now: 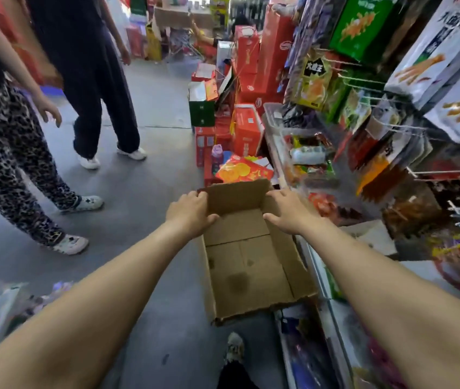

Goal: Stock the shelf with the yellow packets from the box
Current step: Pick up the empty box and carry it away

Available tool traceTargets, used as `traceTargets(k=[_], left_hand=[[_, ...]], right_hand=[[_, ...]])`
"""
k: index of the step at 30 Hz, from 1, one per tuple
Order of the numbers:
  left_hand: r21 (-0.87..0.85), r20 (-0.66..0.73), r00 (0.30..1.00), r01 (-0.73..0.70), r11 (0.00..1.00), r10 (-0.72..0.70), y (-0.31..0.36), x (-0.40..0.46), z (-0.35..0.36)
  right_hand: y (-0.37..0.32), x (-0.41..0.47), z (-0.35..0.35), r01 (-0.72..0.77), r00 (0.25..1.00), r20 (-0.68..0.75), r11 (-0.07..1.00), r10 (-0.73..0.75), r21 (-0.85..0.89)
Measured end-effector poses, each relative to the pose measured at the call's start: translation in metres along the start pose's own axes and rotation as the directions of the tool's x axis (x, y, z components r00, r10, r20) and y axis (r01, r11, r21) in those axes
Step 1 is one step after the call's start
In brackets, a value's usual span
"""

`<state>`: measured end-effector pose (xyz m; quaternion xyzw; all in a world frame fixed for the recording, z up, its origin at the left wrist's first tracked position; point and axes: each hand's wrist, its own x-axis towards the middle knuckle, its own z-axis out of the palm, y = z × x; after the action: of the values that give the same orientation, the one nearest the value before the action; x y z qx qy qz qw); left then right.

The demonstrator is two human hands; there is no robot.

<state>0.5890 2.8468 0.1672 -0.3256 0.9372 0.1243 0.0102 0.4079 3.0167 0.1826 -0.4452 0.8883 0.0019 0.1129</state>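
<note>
A brown cardboard box (251, 265) is held above the floor, open side up, and its inside shows only bare cardboard. My left hand (191, 211) grips its far left rim, fingers curled over the edge. My right hand (287, 211) holds the far right rim the same way, thumb inside. No yellow packets show in the box. The shelf (321, 153) to the right holds bins of mixed snack packets, with yellow-green packets (311, 82) hanging on hooks above.
Two people stand on the grey floor at left, one in leopard-print trousers (12, 153), one in dark trousers (102, 88). Red gift boxes (247, 127) are stacked ahead beside the shelf. Hook rods stick out from the rack at right. My shoe (234, 346) is below the box.
</note>
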Motion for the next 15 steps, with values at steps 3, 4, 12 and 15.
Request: traceTargets(k=[3,4,12,15], left_hand=[[-0.028,0.127,0.989,0.079,0.996,-0.075,0.002,0.033,0.047],[-0.039,0.17,0.98,0.113,0.993,-0.105,0.0,0.036,0.06],[-0.181,0.451,0.795,0.526,0.831,-0.406,-0.014,0.073,0.192],[-0.178,0.507,0.701,0.654,0.735,-0.501,-0.018,0.072,0.225]], right_hand=[[0.038,0.04,0.029,-0.028,0.995,0.1,1.0,0.027,0.012],[0.047,0.046,0.037,-0.038,0.992,0.119,0.999,0.036,0.009],[0.139,0.116,0.141,-0.231,0.905,0.38,0.971,0.193,0.055],[0.155,0.123,0.172,-0.295,0.832,0.507,0.954,0.225,0.06]])
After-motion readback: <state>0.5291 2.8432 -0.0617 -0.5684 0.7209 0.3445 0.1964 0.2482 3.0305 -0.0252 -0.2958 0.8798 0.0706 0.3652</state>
